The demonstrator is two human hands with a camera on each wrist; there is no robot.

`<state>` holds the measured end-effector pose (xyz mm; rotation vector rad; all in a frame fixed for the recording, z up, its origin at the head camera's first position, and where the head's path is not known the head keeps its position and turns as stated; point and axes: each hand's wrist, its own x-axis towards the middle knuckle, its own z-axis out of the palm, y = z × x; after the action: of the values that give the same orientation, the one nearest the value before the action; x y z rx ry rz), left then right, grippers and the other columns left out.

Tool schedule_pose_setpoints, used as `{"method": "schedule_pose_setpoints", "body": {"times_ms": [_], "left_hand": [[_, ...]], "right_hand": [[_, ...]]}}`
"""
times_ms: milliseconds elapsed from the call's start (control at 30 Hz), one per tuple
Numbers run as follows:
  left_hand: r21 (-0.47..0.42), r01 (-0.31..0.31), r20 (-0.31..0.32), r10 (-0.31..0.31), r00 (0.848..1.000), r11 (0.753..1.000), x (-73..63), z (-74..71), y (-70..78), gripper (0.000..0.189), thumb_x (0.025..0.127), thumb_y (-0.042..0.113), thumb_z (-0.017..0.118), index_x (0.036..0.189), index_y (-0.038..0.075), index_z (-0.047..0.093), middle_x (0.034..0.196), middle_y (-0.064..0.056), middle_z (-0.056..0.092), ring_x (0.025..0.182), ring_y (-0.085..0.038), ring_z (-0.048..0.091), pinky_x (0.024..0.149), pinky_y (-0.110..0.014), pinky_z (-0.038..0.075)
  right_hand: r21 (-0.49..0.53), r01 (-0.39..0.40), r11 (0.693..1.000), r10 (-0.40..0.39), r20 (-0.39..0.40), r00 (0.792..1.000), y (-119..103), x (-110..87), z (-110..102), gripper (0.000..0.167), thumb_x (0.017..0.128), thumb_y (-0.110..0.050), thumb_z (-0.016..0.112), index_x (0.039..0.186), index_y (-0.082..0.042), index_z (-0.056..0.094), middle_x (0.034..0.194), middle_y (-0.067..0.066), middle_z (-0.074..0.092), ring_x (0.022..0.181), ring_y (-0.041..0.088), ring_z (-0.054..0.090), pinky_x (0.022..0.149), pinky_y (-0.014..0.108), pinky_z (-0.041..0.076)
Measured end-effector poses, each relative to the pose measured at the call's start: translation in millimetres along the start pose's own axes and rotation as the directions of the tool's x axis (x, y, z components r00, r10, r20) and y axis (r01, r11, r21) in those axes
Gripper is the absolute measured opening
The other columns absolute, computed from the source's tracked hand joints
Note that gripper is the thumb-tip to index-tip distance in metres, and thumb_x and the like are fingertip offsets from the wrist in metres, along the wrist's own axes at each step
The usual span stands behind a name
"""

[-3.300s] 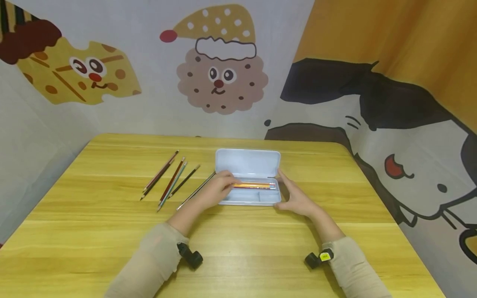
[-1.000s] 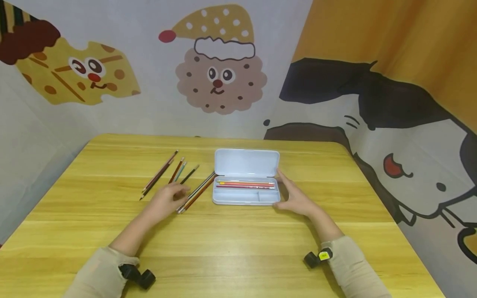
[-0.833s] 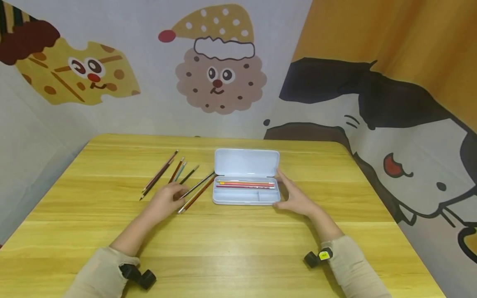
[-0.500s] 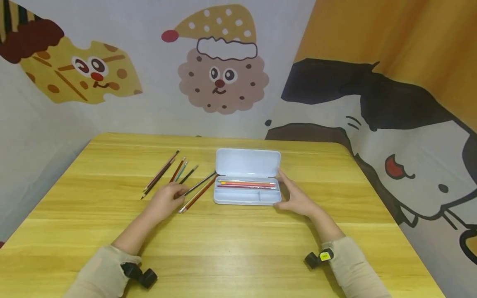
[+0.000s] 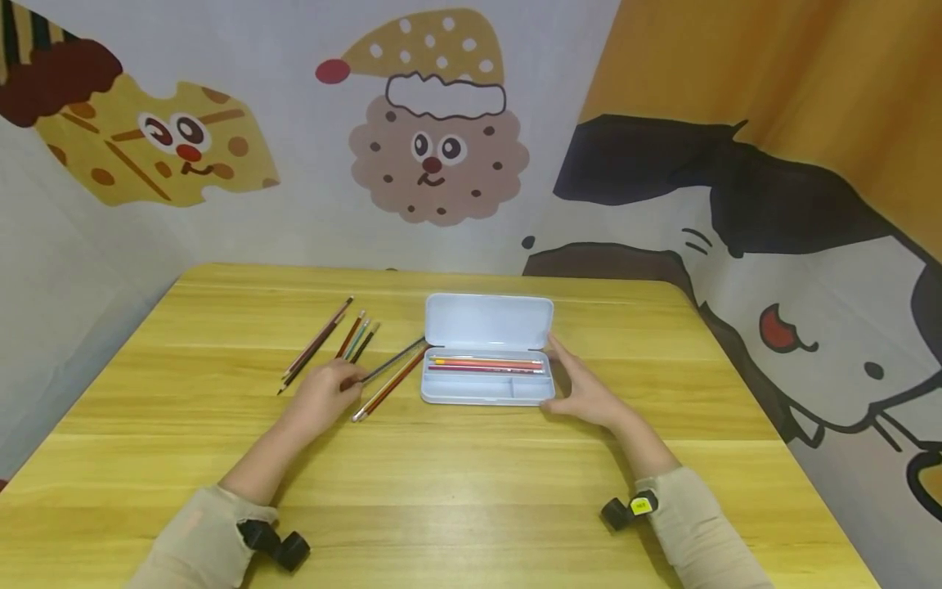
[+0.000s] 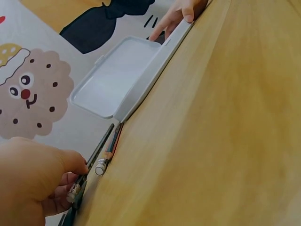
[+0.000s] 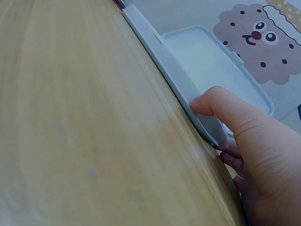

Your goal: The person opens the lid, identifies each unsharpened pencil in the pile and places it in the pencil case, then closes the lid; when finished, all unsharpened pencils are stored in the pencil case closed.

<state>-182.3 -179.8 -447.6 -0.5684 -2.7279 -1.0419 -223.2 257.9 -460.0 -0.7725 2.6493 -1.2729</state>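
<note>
A pale blue pencil case [image 5: 456, 395] stands open on the table, with several pencils [image 5: 486, 365] lying in its rear compartment. My right hand [image 5: 589, 396] holds the case's right end, thumb [image 7: 207, 104] on the front wall and fingers around the end. Left of the case, my left hand [image 5: 324, 397] pinches a dark pencil [image 5: 393, 360] near its eraser end; its far end lies by the case's left side. In the left wrist view, that pencil [image 6: 100, 147] slants away from the thumb and fingers. A few reddish and yellow pencils [image 5: 390, 386] lie just right of this hand.
Several more pencils lie beyond and left of my left hand, among them a dark one [image 5: 312, 353] and a blue one [image 5: 357, 337], partly hidden by the hand. The wooden table [image 5: 471, 499] meets a cartoon-printed cloth [image 5: 294, 229] at its far edge.
My left hand has moved left from the case to the dark pencil and now pinches it, turning it slightly. Reddish and yellow pencils now lie beside the case. My right hand has stayed put.
</note>
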Motion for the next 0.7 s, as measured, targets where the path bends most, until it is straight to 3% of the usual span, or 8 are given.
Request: {"method": "schedule_pose_setpoints", "body": {"times_ms": [200,300,467,700], "left_hand": [[-0.024,-0.024,-0.047,0.022,0.999,0.999,0.3,-5.2,4.7,0.017,0.088,-0.004,0.063,0.103,-0.006,0.068,0.086,-0.007,0.062,0.073,-0.016,0.056,0.058,-0.026,0.049],[-0.047,-0.044,-0.088,0.039,0.995,0.998,1.4,-9.0,7.5,0.018,0.088,-0.004,0.062,0.105,-0.006,0.068,0.082,-0.005,0.059,0.068,-0.015,0.052,0.054,-0.026,0.047],[-0.016,-0.096,-0.186,0.092,0.978,0.995,4.7,-15.0,11.2,0.019,0.087,-0.005,0.063,0.104,-0.004,0.070,0.082,-0.006,0.060,0.064,-0.014,0.050,0.050,-0.024,0.043],[-0.020,-0.127,-0.244,0.118,0.963,0.992,7.1,-24.0,21.5,0.020,0.087,-0.005,0.065,0.106,-0.003,0.069,0.089,-0.007,0.061,0.067,-0.013,0.051,0.053,-0.023,0.045]], "right_hand": [[0.020,-0.011,1.000,0.011,0.013,1.000,-26.2,-3.3,-3.4,0.114,0.071,-0.004,0.082,0.154,-0.007,0.004,0.142,0.023,0.036,0.136,0.038,0.023,0.110,0.058,0.007],[0.018,-0.019,1.000,0.019,0.021,1.000,-40.2,-5.3,-6.2,0.112,0.071,-0.003,0.081,0.153,-0.002,0.005,0.141,0.025,0.036,0.136,0.039,0.024,0.110,0.059,0.009],[0.011,-0.019,1.000,0.019,0.018,1.000,-43.9,-5.7,-6.3,0.111,0.071,-0.003,0.080,0.153,-0.002,0.005,0.141,0.025,0.037,0.136,0.039,0.024,0.110,0.058,0.009],[0.005,-0.018,1.000,0.018,0.012,1.000,-40.3,-5.1,-6.2,0.111,0.071,-0.004,0.081,0.153,-0.003,0.006,0.141,0.024,0.037,0.136,0.037,0.024,0.111,0.057,0.009]]}}
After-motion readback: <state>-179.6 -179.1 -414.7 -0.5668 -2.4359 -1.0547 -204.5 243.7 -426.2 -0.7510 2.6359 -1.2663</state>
